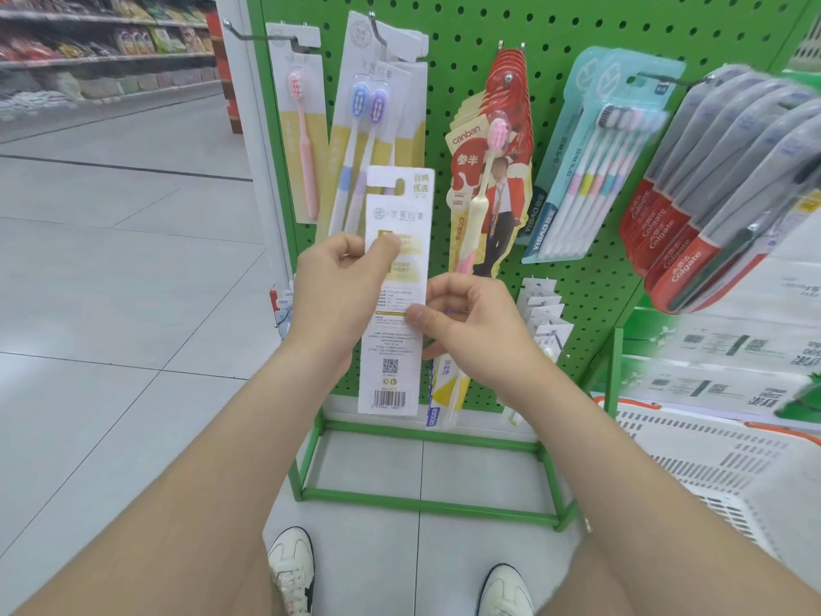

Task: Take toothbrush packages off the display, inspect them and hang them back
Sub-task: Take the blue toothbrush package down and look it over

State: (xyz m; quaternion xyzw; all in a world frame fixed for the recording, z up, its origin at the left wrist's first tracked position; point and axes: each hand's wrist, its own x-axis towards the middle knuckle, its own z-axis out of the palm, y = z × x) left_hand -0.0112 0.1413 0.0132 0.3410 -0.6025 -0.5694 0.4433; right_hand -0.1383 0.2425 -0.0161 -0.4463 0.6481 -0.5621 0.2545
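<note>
White package (pixel 391 349), pinched edgewise between left hand (pixel 333 286) and right hand (pixel 471 322); we judge such light grips may slip.

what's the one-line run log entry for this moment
stage: inspecting | left hand: pinches toothbrush package left edge | right hand: pinches right edge | package: off pegboard display, barcode side facing camera
</note>
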